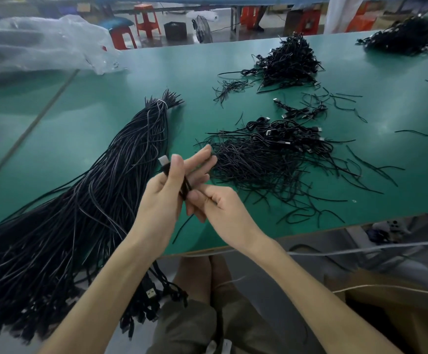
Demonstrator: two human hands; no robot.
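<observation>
My left hand [165, 192] held the folded USB cable [185, 187] above the tabletop [80, 139], plug up by the thumb, and my right hand [216, 204] pinched its lower end. I judged each grip needed to be snug, lest the loops spring apart.

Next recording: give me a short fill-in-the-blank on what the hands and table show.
1. The left hand grips a folded cable, the right hand pinches it, and its silver plug sticks up beside the left ____.
2. The big cable bundle lies on a ____ table.
3. A ____ tie binds the bundle's far end.
Missing: thumb; green; white.
</observation>
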